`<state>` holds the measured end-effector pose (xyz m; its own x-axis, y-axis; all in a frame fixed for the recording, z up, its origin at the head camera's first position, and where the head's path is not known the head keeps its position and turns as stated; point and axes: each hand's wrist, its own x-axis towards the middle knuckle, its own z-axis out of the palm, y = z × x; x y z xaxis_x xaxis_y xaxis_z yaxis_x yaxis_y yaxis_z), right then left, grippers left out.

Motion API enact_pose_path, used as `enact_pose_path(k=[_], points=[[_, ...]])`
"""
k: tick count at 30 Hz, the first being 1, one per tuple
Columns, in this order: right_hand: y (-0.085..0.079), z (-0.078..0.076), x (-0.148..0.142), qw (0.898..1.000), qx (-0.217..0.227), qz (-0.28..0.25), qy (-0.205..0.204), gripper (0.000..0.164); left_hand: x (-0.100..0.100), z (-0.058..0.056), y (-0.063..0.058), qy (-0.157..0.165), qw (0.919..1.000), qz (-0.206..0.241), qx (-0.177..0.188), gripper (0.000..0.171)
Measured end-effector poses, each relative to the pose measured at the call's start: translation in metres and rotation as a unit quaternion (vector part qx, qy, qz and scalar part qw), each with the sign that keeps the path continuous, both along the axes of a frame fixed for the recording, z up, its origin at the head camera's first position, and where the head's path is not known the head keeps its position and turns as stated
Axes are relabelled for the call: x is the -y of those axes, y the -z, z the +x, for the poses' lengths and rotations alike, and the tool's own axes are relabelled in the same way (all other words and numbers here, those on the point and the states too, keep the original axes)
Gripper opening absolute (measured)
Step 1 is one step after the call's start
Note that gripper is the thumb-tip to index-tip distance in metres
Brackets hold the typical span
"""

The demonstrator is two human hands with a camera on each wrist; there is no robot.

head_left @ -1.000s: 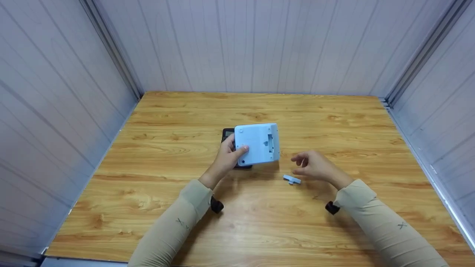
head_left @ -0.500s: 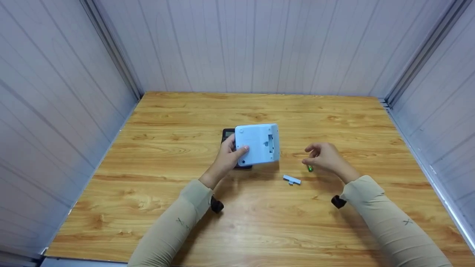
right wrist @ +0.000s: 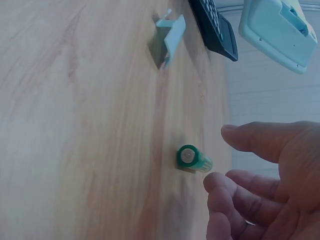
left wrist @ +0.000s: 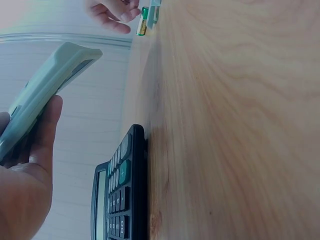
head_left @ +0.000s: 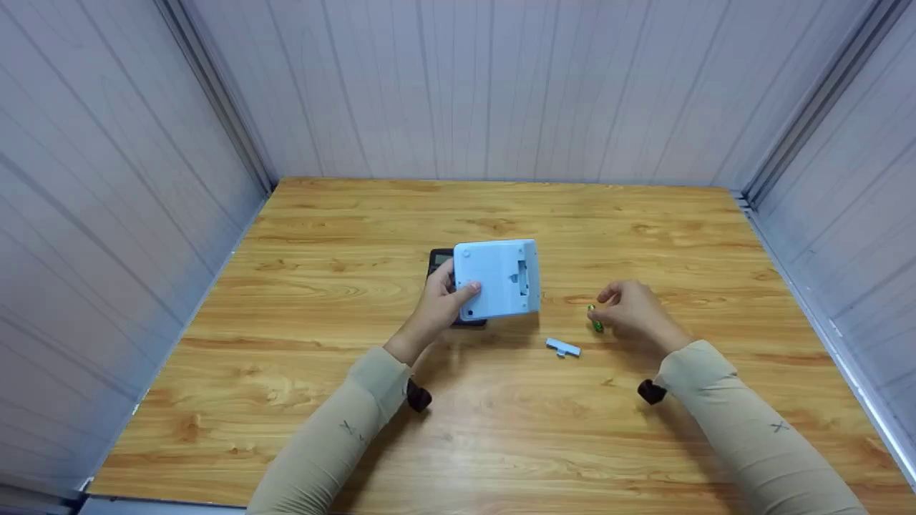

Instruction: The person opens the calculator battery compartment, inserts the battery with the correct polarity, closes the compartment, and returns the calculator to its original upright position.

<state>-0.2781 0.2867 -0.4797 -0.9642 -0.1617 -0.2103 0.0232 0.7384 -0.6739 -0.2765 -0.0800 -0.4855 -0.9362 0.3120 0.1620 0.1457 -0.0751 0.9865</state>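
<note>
My left hand (head_left: 435,300) grips a light blue calculator (head_left: 494,268) by its left side, thumb on the back, which faces up with the battery slot uncovered. A green battery (right wrist: 190,157) lies on the table beside my right hand (head_left: 637,311). In the right wrist view the thumb and loosely bent fingers stand apart, with the battery just beyond the fingertips and nothing pinched. The small light blue battery cover (head_left: 563,347) rests on the table, left of and nearer than the battery.
Partly beneath the held calculator is a black calculator (left wrist: 122,185), lying on the wooden table (head_left: 343,422). Pale panelled walls (head_left: 458,86) close off the back and both sides. Dark wrist cameras (head_left: 651,391) hang under the sleeves.
My right hand has moved right, away from near the cover, and the green battery has come into sight beside it. The left hand and its calculator have stayed nearly still.
</note>
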Motion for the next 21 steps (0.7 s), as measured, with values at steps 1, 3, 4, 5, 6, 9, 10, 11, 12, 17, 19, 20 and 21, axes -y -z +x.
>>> enact_pose_path(k=[1, 3, 4, 5, 6, 9, 10, 11, 12, 17, 19, 20, 21], points=[[0.001, 0.0, 0.0, 1.0, 0.006, -0.001, 0.003, 0.04, 0.0, 0.0, 0.0, 0.0, 1.0, -0.001, 0.0, 0.054], [0.004, 0.0, 0.001, 1.0, 0.016, -0.004, 0.007, 0.036, 0.0, 0.0, 0.001, 0.001, 1.0, -0.002, -0.001, 0.054], [0.005, 0.0, 0.001, 1.0, 0.017, -0.005, 0.01, 0.033, 0.0, 0.0, 0.001, 0.001, 1.0, -0.003, 0.0, 0.054], [0.006, 0.0, 0.002, 1.0, 0.019, -0.006, 0.012, 0.031, 0.001, 0.0, 0.001, 0.002, 1.0, -0.004, 0.0, 0.054], [0.008, 0.0, 0.003, 1.0, 0.021, -0.008, 0.012, 0.029, 0.001, 0.001, 0.001, 0.002, 1.0, -0.006, 0.001, 0.054], [0.011, -0.001, 0.004, 1.0, 0.021, -0.01, 0.015, 0.026, 0.001, 0.001, 0.001, 0.001, 1.0, -0.009, 0.002, 0.053], [0.012, -0.002, 0.004, 1.0, 0.021, -0.009, 0.016, 0.026, 0.002, 0.001, 0.001, 0.001, 1.0, -0.01, 0.003, 0.053], [0.012, -0.002, 0.005, 1.0, 0.021, -0.006, 0.017, 0.025, 0.002, 0.001, 0.001, 0.0, 0.9999, -0.01, 0.004, 0.053], [0.013, -0.003, 0.005, 1.0, 0.02, -0.005, 0.017, 0.025, 0.002, 0.001, 0.001, -0.001, 0.9999, -0.01, 0.006, 0.053], [0.013, -0.005, 0.008, 1.0, 0.014, 0.005, 0.01, 0.02, 0.002, 0.002, -0.001, -0.003, 0.9999, -0.008, 0.006, 0.053], [0.013, -0.006, 0.009, 1.0, 0.012, 0.009, 0.004, 0.018, 0.002, 0.002, 0.0, -0.002, 0.9999, -0.009, 0.005, 0.053], [0.012, -0.006, 0.009, 1.0, 0.012, 0.012, 0.002, 0.017, 0.002, 0.002, 0.0, -0.002, 0.9999, -0.009, 0.005, 0.053], [0.012, -0.006, 0.01, 1.0, 0.012, 0.017, 0.0, 0.016, 0.003, 0.002, 0.0, -0.002, 0.9999, -0.01, 0.005, 0.053]])
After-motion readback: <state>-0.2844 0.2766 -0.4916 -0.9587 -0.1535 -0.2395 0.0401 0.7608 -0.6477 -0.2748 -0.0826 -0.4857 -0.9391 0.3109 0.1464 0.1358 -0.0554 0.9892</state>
